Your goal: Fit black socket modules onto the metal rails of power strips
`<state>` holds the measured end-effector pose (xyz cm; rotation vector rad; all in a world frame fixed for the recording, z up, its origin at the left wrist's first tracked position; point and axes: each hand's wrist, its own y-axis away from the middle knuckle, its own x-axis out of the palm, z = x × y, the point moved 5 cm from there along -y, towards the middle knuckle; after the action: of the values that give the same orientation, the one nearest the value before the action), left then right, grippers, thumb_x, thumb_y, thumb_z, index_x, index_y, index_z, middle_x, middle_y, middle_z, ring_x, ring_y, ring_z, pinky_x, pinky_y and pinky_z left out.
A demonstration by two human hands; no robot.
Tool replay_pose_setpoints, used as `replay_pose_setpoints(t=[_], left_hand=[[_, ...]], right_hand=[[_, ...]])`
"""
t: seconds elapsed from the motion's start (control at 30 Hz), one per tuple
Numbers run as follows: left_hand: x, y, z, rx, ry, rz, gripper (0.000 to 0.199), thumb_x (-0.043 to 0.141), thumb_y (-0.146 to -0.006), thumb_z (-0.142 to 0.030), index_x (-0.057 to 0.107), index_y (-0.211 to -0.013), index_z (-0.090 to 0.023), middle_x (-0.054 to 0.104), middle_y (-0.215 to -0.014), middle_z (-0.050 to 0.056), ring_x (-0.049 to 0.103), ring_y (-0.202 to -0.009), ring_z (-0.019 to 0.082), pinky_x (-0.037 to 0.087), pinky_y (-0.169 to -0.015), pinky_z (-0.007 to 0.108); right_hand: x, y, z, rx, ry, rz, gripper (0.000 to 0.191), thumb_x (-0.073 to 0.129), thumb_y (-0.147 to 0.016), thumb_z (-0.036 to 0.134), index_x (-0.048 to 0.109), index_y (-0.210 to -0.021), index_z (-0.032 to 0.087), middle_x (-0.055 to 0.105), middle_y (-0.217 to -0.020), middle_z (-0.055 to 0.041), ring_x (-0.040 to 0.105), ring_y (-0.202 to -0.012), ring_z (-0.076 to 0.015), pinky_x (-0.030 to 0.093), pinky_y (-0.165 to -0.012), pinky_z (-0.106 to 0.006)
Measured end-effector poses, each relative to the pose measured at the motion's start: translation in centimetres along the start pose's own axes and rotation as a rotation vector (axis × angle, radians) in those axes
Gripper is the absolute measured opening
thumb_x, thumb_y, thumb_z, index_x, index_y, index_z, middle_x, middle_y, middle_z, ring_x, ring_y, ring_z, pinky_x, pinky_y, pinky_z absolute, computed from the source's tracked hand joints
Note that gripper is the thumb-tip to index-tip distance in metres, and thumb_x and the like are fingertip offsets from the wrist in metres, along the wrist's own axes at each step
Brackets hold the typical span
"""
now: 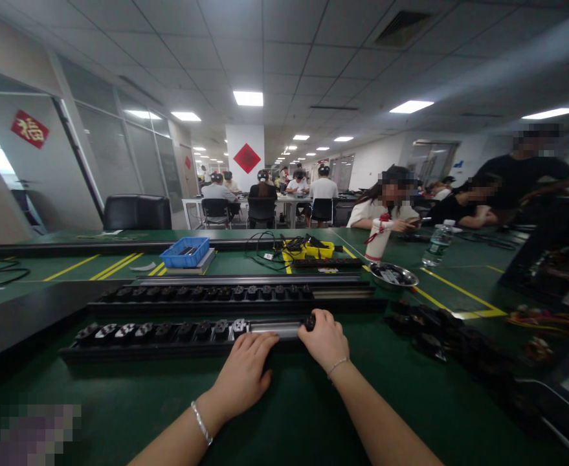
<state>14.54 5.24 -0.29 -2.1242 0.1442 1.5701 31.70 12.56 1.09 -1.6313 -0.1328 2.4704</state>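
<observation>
A long black power strip rail (167,340) lies across the green table in front of me, with several socket modules set in its left part and a bare silver channel toward its right end. My left hand (245,372) rests flat on the rail's front edge by the silver section. My right hand (325,336) grips a black socket module (309,321) at the rail's right end. A second rail (226,294), filled with black modules, lies parallel just behind.
A pile of loose black modules (439,327) sits right of my hands. Behind are a metal bowl (393,276), a white cup (379,239), a water bottle (437,246), a blue bin (186,252) and a yellow tray (313,249). Other people sit at tables at the right and far back.
</observation>
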Motion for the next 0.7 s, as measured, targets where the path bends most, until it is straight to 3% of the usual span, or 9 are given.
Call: replay_pose_setpoints(t=[0.7], left_hand=[[-0.15, 0.05, -0.16, 0.002, -0.006, -0.004, 0.063, 0.051, -0.067, -0.013, 0.035, -0.126, -0.027, 0.047, -0.131, 0.001, 0.040, -0.118, 0.019, 0.023, -0.105, 0.040]], right_hand=[[-0.06, -0.67, -0.80, 0.023, -0.051, 0.039, 0.037, 0.045, -0.075, 0.029, 0.049, -0.110, 0.019, 0.049, -0.115, -0.0109, 0.053, -0.097, -0.0236, 0.038, -0.080, -0.031]])
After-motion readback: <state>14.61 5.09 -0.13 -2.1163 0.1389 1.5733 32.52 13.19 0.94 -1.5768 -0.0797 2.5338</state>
